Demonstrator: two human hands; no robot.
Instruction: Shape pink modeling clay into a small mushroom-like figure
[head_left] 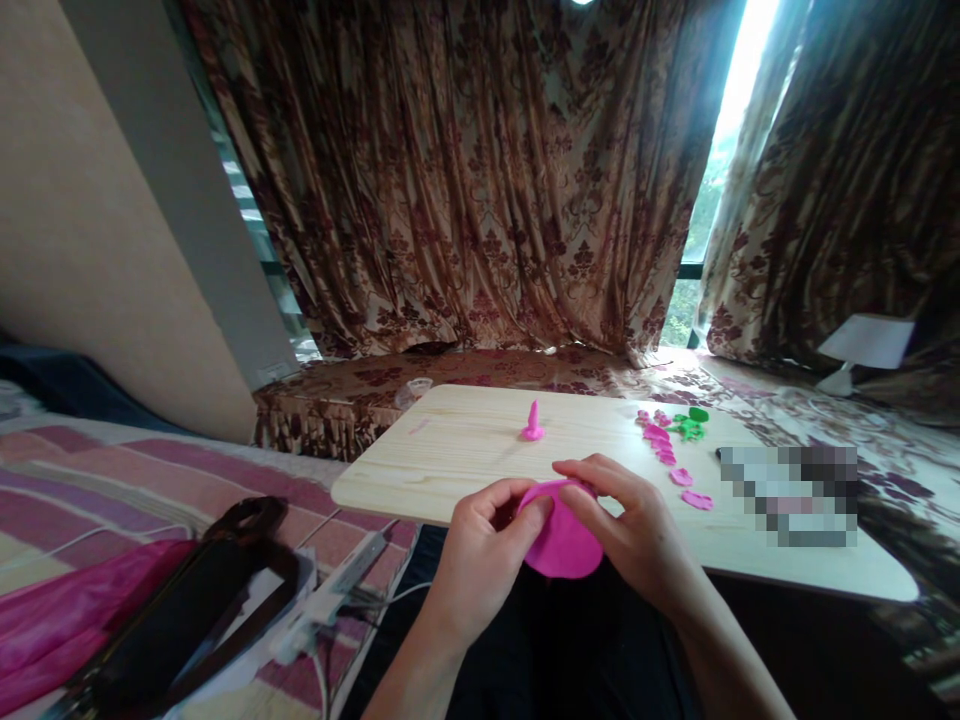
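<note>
Two bare hands hold a thin, flat, bright pink disc (566, 548) at the near edge of a pale wooden desk (450, 440), its lower part in view against the dark clothing of the person's lap (585, 640). The left hand (484, 555) pinches the disc's upper left part, thumb on the near face and fingers curled behind. The right hand (637, 515) grips the upper right part with its thumb on the near face, its index finger reaching over the top rim. Both grips are narrow — closed on the disc's thin material.

Beyond the hands, toward the far edge of the desk, a small pink spike (533, 422) stands upright on a wider base. Right of it, a loose line of thin pink pieces (681, 477) runs from near the far edge toward the near edge. Just beside the far end of that line lies a cluster of green pieces (691, 428). Near the right end of the desk is a pixelated patch (795, 500) — what it covers cannot be told.

Past the desk's far left corner sits a clear container (414, 392). To the left, a striped bed (300, 490) carries a dark bag (180, 615) and a white power strip (345, 575). Patterned curtains (465, 180) hang behind; a white lamp (870, 342) stands at far right.
</note>
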